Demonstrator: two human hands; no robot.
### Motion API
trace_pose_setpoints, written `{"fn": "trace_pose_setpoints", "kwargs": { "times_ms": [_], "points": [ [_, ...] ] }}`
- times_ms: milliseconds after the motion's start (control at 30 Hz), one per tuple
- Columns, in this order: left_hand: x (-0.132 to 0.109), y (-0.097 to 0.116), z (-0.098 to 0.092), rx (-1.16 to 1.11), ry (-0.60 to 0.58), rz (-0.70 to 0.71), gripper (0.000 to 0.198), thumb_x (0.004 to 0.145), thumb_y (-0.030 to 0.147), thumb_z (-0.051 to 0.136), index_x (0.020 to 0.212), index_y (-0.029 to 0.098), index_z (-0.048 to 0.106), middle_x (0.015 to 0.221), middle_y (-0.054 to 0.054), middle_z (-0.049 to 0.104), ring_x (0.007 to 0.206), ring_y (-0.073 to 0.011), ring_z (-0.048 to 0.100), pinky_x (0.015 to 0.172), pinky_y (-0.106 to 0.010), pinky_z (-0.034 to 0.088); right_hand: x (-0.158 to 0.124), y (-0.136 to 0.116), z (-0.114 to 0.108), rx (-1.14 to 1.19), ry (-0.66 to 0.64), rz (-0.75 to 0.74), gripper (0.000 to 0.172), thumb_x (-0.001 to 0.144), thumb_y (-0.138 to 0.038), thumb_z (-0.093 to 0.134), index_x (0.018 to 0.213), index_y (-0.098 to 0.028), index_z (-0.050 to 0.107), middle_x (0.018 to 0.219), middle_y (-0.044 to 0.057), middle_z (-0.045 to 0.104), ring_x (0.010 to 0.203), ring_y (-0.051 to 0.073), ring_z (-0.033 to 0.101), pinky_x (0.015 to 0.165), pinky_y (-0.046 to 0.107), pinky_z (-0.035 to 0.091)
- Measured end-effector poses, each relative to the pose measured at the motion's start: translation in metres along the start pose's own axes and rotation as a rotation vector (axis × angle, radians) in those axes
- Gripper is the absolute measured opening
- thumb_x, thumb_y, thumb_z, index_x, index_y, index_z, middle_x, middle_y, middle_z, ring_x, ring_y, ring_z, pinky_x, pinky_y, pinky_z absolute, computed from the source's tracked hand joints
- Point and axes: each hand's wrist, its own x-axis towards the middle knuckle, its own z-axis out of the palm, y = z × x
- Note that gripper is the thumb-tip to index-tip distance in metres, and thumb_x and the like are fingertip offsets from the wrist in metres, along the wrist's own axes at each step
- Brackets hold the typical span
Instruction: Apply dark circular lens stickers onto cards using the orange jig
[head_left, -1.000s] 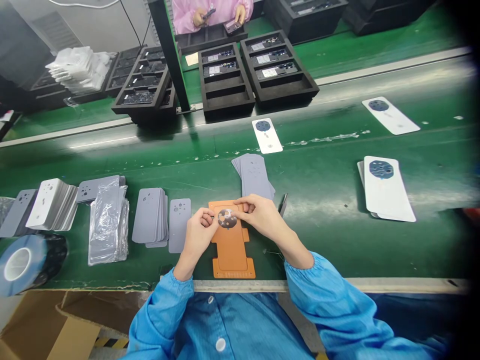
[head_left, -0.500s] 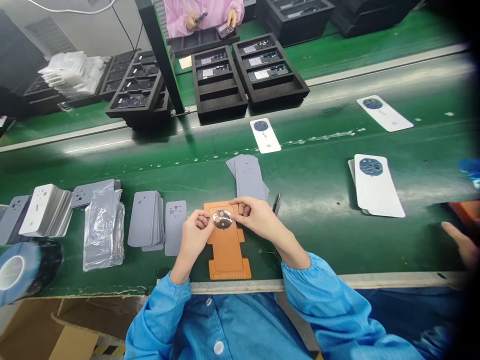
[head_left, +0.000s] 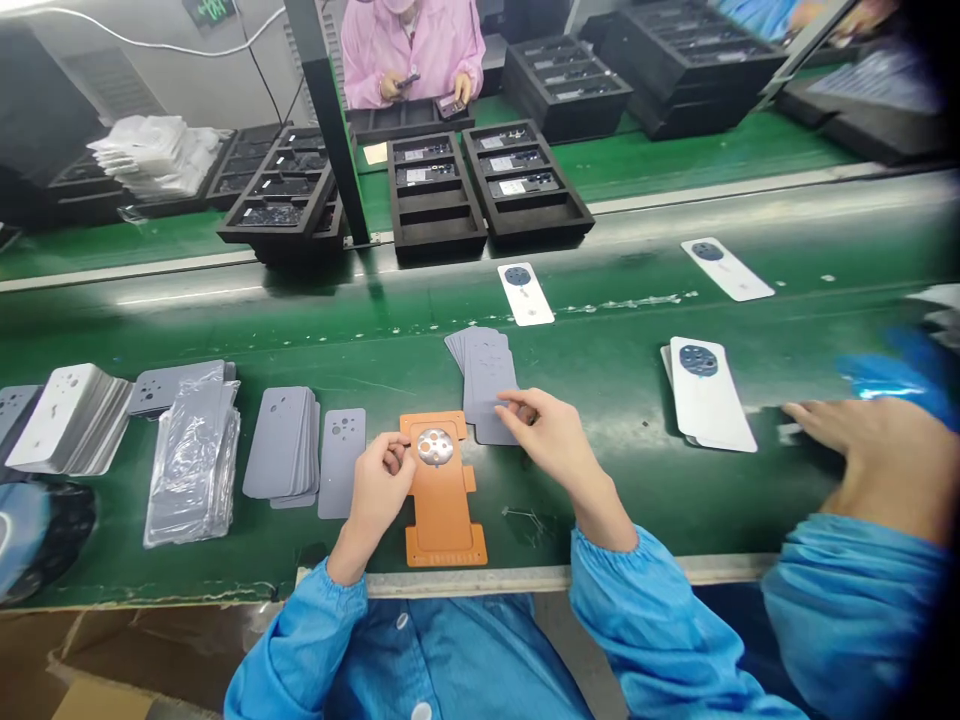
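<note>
An orange fixture plate (head_left: 442, 510) lies on the bench in front of me. Set on its upper part is a shiny round disc with several holes (head_left: 435, 447). My left hand (head_left: 381, 483) is at the fixture's left edge, fingers curled in a pinch beside the disc; what they hold, if anything, is hidden. My right hand (head_left: 553, 435) hovers at the right side of a fanned stack of grey phone back panels (head_left: 487, 375). Its thumb and forefinger are slightly apart over the panels' edge, with nothing visible between them.
Left are a single grey panel (head_left: 343, 480), grey panel stacks (head_left: 277, 440), a plastic-wrapped bundle (head_left: 191, 470) and white panels (head_left: 67, 410). Right lie white panels (head_left: 716, 410) and a co-worker's hand (head_left: 862, 440). Black trays (head_left: 439, 225) stand beyond; a person in pink (head_left: 412, 60) sits opposite.
My right hand has left the disc and moved right and up to the grey stack. My left hand stays by the fixture. The co-worker's hand at right has reached further in.
</note>
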Motion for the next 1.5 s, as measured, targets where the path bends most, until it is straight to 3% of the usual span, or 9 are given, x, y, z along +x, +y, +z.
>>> {"fn": "trace_pose_setpoints", "kwargs": {
  "times_ms": [100, 200, 433, 667, 833, 1000, 1133, 1300, 1500],
  "points": [
    [-0.011, 0.010, 0.001, 0.145, 0.015, 0.198, 0.020, 0.090, 0.018, 0.054, 0.102, 0.020, 0.070, 0.076, 0.001, 0.054, 0.061, -0.0108, 0.047, 0.063, -0.023, 0.040, 0.007, 0.006, -0.007, -0.196, -0.021, -0.107, 0.035, 0.088, -0.038, 0.065, 0.118, -0.022, 0.071, 0.118, 0.010, 0.070, 0.097, 0.028, 0.068, 0.086, 0.044, 0.055],
    [-0.022, 0.020, 0.002, 0.182, -0.002, 0.305, 0.025, 0.094, 0.019, 0.051, 0.109, 0.020, 0.070, 0.080, -0.001, 0.055, 0.065, -0.0113, 0.051, 0.064, -0.023, 0.041, 0.005, 0.004, -0.006, -0.385, -0.136, -0.271, 0.059, 0.079, -0.042, 0.076, 0.133, -0.022, 0.063, 0.150, 0.014, 0.053, 0.134, 0.038, 0.051, 0.106, 0.056, 0.046],
    [-0.037, 0.030, -0.002, -0.051, -0.078, 0.171, 0.019, 0.092, 0.025, 0.054, 0.093, 0.018, 0.072, 0.074, -0.001, 0.058, 0.057, -0.0107, 0.048, 0.057, -0.024, 0.040, -0.012, 0.005, -0.003, -0.549, -0.278, -0.348, 0.049, 0.091, -0.031, 0.062, 0.139, -0.019, 0.058, 0.154, 0.015, 0.048, 0.143, 0.035, 0.045, 0.115, 0.064, 0.035],
    [-0.007, 0.058, -0.013, -0.753, -0.354, -0.342, 0.055, 0.082, 0.054, 0.071, 0.122, 0.016, 0.066, 0.110, -0.015, 0.074, 0.088, -0.0223, 0.072, 0.064, -0.027, 0.054, -0.036, -0.036, -0.010, -0.355, 0.268, -0.694, 0.040, 0.099, -0.009, 0.047, 0.134, -0.025, 0.061, 0.129, 0.009, 0.071, 0.126, 0.023, 0.064, 0.120, 0.052, 0.032],
    [0.008, 0.061, -0.021, -0.996, -0.393, -0.291, 0.052, 0.080, 0.056, 0.073, 0.109, 0.013, 0.069, 0.098, -0.012, 0.076, 0.077, -0.0177, 0.071, 0.066, -0.025, 0.055, -0.076, -0.070, 0.014, -0.199, 0.265, -0.965, 0.040, 0.092, -0.003, 0.059, 0.125, -0.023, 0.065, 0.115, 0.005, 0.078, 0.116, 0.019, 0.070, 0.123, 0.047, 0.027],
    [-0.009, 0.033, -0.024, -0.837, -0.335, -0.287, 0.038, 0.076, 0.044, 0.079, 0.097, 0.015, 0.066, 0.075, -0.004, 0.074, 0.063, -0.0146, 0.068, 0.060, -0.024, 0.053, -0.088, -0.062, 0.022, -0.106, 0.031, -0.797, 0.022, 0.093, -0.030, 0.065, 0.114, -0.026, 0.071, 0.117, 0.007, 0.077, 0.116, 0.027, 0.070, 0.113, 0.055, 0.043],
    [-0.025, 0.019, -0.019, -0.691, -0.408, -0.224, 0.029, 0.085, 0.041, 0.069, 0.102, 0.017, 0.067, 0.080, -0.005, 0.074, 0.073, -0.0191, 0.072, 0.069, -0.030, 0.058, -0.073, -0.058, 0.017, -0.056, 0.042, -0.505, 0.040, 0.095, -0.030, 0.059, 0.135, -0.025, 0.062, 0.136, 0.013, 0.066, 0.127, 0.029, 0.061, 0.111, 0.053, 0.047],
    [-0.031, 0.018, -0.020, -0.493, -0.437, -0.121, 0.023, 0.092, 0.032, 0.057, 0.107, 0.019, 0.070, 0.088, -0.006, 0.075, 0.082, -0.0213, 0.073, 0.074, -0.032, 0.058, -0.053, -0.063, 0.018, -0.058, -0.072, -0.432, 0.067, 0.095, -0.031, 0.059, 0.156, -0.025, 0.034, 0.156, 0.013, 0.044, 0.143, 0.029, 0.044, 0.118, 0.049, 0.041],
    [-0.045, 0.015, -0.027, 0.210, -0.094, 0.185, 0.035, 0.089, 0.023, 0.063, 0.124, 0.020, 0.066, 0.121, -0.012, 0.068, 0.110, -0.0281, 0.065, 0.093, -0.043, 0.053, -0.048, -0.060, 0.027, -0.092, -0.158, -0.526, 0.056, 0.095, -0.020, 0.054, 0.149, -0.027, 0.043, 0.133, 0.011, 0.060, 0.123, 0.029, 0.057, 0.104, 0.048, 0.050]
  ]
}}
